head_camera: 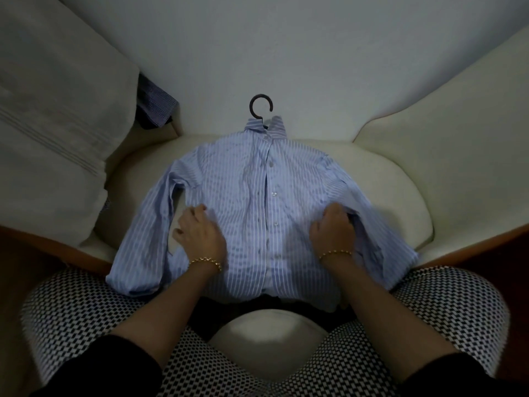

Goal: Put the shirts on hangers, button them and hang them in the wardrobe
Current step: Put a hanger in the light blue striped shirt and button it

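Striped shirt (pixel 252 190) flat, front up, on cream cushion (pixel 400 196), long axis 6–12 o'clock, collar and hanger hook (pixel 260 106) toward 12; left hand (pixel 200 233) and right hand (pixel 332 227) curled, gripping its side fabric.

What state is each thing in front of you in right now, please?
Striped shirt: lying flat, face up on the cushion, front closed along the buttons, sleeves spread.
Hanger: inside the shirt, only its hook showing above the collar.
Left hand: fingers curled on the shirt's side.
Right hand: gripping fabric at the shirt's other side.
Checked shirt: bunched behind the pillow, mostly hidden.
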